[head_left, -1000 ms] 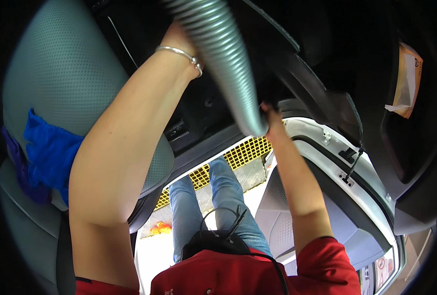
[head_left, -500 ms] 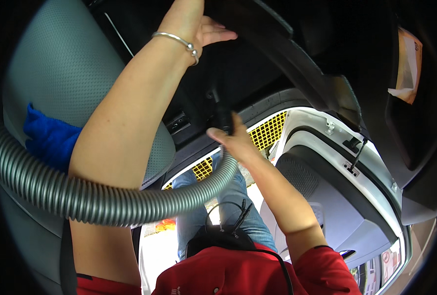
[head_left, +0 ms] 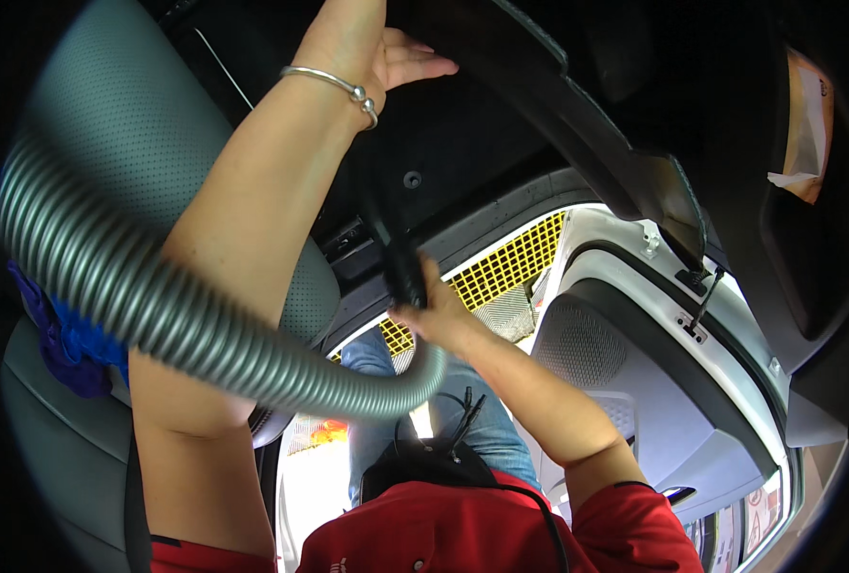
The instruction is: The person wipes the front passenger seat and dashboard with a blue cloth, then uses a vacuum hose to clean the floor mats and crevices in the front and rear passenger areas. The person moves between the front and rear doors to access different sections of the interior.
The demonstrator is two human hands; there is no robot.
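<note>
A black tubular nozzle (head_left: 404,277) on a ribbed grey plastic hose (head_left: 252,358) is being clamped by the right hand (head_left: 447,320) near the dark car floor's (head_left: 458,158) doorside edge. The left hand (head_left: 407,61) is extending straight, ungripping fingers. Work is looking unfinished, extent unclear.

Seat (head_left: 128,72) along left side of frame, cloth (head_left: 88,336) on it, left of left forearm (head_left: 252,210); hose (head_left: 243,349) runs from left edge to centre, passing in front of that forearm; nozzle (head_left: 404,277) near mid-frame, in right hand (head_left: 448,320); left hand (head_left: 403,69) top centre; grating (head_left: 515,258) right of nozzle; door (head_left: 663,401) lower right; packet (head_left: 808,129) upper right
</note>
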